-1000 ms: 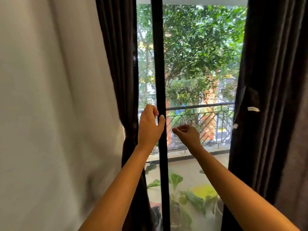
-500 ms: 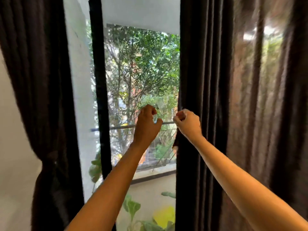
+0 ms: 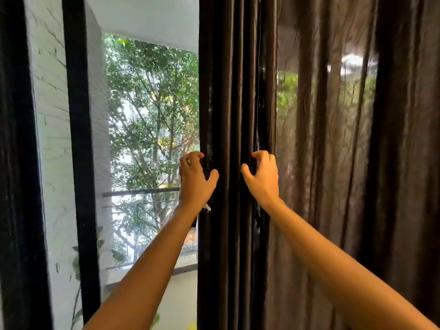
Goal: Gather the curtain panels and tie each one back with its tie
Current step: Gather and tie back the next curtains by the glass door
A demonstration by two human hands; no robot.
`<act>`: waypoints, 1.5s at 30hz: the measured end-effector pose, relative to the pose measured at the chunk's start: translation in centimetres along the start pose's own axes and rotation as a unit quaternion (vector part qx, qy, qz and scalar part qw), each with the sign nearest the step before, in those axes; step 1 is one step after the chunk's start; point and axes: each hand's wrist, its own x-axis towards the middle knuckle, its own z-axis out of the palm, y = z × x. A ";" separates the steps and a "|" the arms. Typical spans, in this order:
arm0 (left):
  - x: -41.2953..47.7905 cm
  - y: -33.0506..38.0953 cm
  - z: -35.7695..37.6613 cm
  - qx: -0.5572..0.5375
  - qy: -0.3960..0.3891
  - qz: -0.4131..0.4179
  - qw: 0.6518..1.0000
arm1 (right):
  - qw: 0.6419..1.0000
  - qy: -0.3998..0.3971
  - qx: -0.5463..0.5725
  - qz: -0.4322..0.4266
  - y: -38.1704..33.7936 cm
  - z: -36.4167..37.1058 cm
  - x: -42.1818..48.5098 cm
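The dark curtain panel point(image 3: 333, 163) hangs on the right side of the window point(image 3: 152, 115), with green trees point(image 3: 152, 96) outside. The left hand point(image 3: 195, 182) has its grip curled round the panel's edge. The right hand point(image 3: 263, 181) (just beside it) has its grip hooked into a fold.

No text, label, brand, number or sign can be read. A small white scrap point(image 3: 207, 207) is seen at the edge of the dark curtain panel point(image 3: 228, 91), and no writing can be made out on it (it is too small and blurred).
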 end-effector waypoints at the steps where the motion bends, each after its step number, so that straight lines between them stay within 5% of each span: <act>1: 0.2 -0.1 0.2 0.004 -0.001 -0.006 1.000 | 1.000 0.001 0.003 0.001 0.3 0.0 0.2; 17: 5.2 0.9 0.6 -0.002 -0.071 -0.018 0.997 | 0.984 -0.068 0.163 -0.002 -1.4 2.2 4.3; 22: 5.0 0.3 -0.5 -0.017 -0.029 0.035 0.999 | 0.984 -0.070 0.158 -0.034 -3.2 4.6 3.5; 27: 3.6 0.0 -1.6 -0.031 -0.010 -0.026 0.999 | 0.983 -0.061 0.161 -0.061 -4.4 6.9 2.3; 36: 2.8 -0.2 -2.9 -0.002 -0.031 0.034 0.999 | 0.982 -0.051 0.172 -0.052 -5.7 8.6 0.3; 45: 0.9 1.0 -3.5 -0.084 -0.015 0.039 0.996 | 0.979 -0.032 0.185 -0.078 -5.5 6.6 -2.0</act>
